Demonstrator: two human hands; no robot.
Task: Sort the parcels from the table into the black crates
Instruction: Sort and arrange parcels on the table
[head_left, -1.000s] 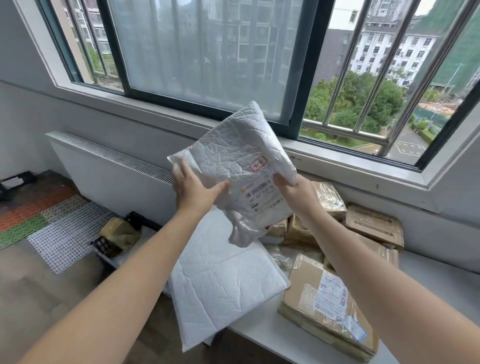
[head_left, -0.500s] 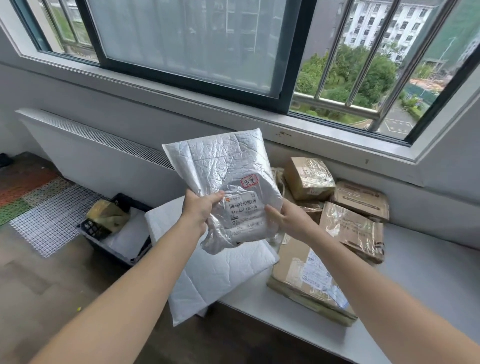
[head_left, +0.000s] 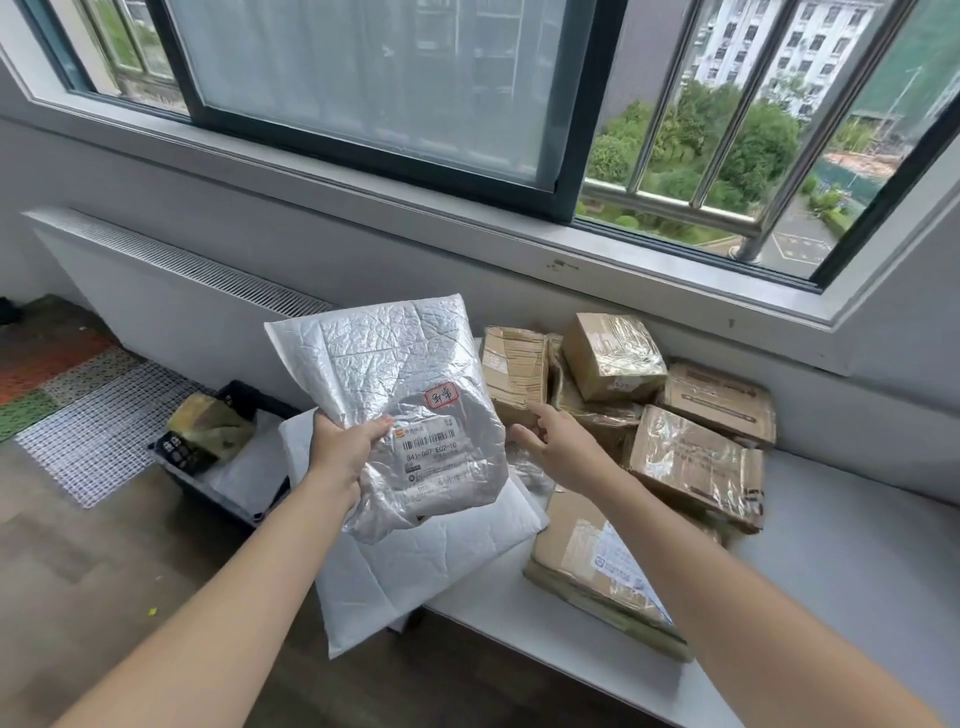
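Table at 3 o'clock carries unsorted cardboard parcels. Black crate on floor at 9 o'clock, part filled. Silver bubble mailer raised at centre, label facing me, probably for reading; long axis 11 to 5. My left hand pinches its left edge. My right hand loose-fingered, holding nothing, just beside mailer.
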